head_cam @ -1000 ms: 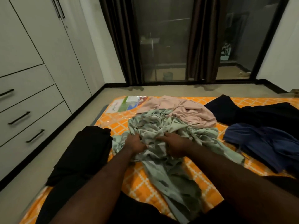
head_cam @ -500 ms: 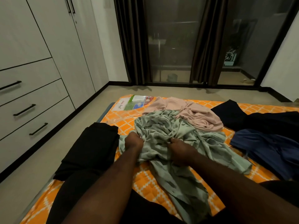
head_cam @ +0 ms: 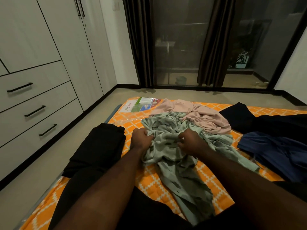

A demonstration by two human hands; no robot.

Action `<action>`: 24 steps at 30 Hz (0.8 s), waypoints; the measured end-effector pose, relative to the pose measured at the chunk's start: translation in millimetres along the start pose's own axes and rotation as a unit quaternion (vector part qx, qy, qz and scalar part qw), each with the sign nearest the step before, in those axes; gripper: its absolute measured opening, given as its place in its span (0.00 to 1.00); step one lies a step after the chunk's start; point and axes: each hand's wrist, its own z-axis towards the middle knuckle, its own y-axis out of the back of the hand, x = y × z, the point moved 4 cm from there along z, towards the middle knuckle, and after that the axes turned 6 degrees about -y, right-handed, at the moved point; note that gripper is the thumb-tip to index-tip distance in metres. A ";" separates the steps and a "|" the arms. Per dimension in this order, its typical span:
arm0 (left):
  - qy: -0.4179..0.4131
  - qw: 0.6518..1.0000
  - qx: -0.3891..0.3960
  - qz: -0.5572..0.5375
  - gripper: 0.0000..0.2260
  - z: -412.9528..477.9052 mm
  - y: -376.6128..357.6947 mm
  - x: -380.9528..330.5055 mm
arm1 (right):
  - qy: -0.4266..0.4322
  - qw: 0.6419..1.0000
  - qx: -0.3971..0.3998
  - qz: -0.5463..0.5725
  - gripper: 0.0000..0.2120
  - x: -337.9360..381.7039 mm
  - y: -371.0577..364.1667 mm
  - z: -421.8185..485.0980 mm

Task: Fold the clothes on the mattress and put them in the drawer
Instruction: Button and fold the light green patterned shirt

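Clearly the green garment (head_cam: pixel 167 145) is light, limp and crumpled, best taken by a seam or edge and spread out. It lies mid-mattress (head_cam: pixel 149 181), just beyond the person's lap. Left hand (head_cam: pixel 141 138) and right hand (head_cam: pixel 191 141) both clutch bunched folds at its middle; 3 drawers (head_cam: pixel 38 112) wait far left.

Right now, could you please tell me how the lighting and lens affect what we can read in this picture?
Head view throughout: dim indoor light swallows the folds of the black garment; the wide-angle lens tilts the wardrobe edges; the dark glass door carries faint reflections; the left hand and right hand gripping the green patterned garment look reasonably sharp.
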 end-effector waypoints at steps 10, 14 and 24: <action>0.138 0.826 0.197 -0.510 0.07 -55.5 0.6 -65.0 | -0.063 0.820 0.158 0.546 0.05 36.2 -0.2 -30.1; 0.101 0.863 0.215 -0.445 0.15 -64.3 14.2 -75.9 | -0.085 0.836 0.076 0.536 0.09 25.3 16.6 -35.1; -0.223 0.968 0.116 -0.024 0.19 -62.1 57.7 -68.8 | -0.097 0.646 0.228 0.722 0.18 33.6 36.9 -51.8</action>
